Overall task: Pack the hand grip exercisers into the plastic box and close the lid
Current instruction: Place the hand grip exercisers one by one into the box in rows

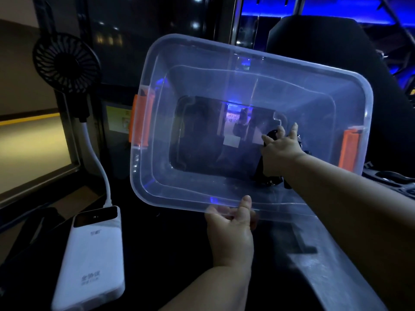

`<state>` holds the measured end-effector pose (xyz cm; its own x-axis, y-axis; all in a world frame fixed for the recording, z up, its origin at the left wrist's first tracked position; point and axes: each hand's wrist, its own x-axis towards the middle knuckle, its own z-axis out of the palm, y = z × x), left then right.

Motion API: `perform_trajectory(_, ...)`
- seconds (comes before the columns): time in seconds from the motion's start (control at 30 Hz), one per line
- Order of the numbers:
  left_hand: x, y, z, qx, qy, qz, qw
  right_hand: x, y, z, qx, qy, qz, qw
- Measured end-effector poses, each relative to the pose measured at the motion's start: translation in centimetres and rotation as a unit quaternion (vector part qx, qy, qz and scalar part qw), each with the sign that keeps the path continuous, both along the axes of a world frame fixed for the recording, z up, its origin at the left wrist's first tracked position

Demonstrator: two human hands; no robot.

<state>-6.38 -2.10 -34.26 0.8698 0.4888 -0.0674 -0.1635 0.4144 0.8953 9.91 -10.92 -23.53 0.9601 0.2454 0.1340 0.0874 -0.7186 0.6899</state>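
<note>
A clear plastic box [157, 171] with orange side latches [140, 122] is tilted with its open top facing me. My left hand [231, 227] grips its near rim, thumb over the edge. My right hand [280, 151] reaches inside the box at its right end and holds a black hand grip exerciser [266, 176] against the bottom. Most of the exerciser is hidden by my hand and forearm. No lid is visible.
A white power bank [92, 259] lies at the lower left, with a white cable running up to a small black fan [66, 62]. A grey ledge [325, 265] runs along the lower right. A dark chair back [325, 48] stands behind the box.
</note>
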Motion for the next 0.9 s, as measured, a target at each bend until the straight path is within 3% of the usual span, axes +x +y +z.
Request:
perform_trajectory(0.3, -0.5, 0.0, 0.5, -0.036, -0.031, -0.019, 0.999, -0.1, -0.9, -1.9, -0.037, -0.105, 0.079, 0.991)
perform_trajectory(0.73, -0.7, 0.1, 1.0, -0.047, -0.050, -0.011, 0.998, -1.2, -1.0, -0.9, 0.003, -0.114, 0.125, 0.986)
perform_trajectory(0.9, -0.5, 0.2, 1.4, -0.058, -0.065, -0.006, 0.996, -3.4, -2.7, -0.2, 0.080, -0.121, 0.124, 0.982)
